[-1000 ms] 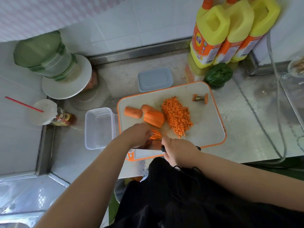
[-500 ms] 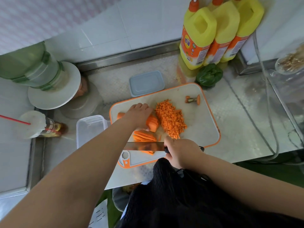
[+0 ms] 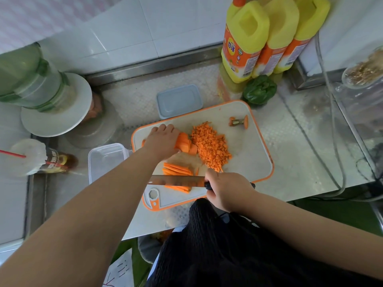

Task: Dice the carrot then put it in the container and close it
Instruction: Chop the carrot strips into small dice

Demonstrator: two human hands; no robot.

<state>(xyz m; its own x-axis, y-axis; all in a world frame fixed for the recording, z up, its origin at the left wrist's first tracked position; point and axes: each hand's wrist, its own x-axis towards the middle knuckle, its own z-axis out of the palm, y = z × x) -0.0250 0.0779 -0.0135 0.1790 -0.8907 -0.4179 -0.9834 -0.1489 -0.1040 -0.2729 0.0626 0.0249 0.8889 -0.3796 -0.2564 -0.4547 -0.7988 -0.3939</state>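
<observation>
— How is the carrot seen?
— A diced heap lies mid-board on the cutting board; thin strips lie nearer, partly under the knife. An uncut chunk is covered and gripped by the left hand, fingers curled. The knife handle is clasped by the right hand.
— And the containers?
— A clear container is set just left of the board; nothing is seen inside. Its lid lies beyond the board's far edge.
</observation>
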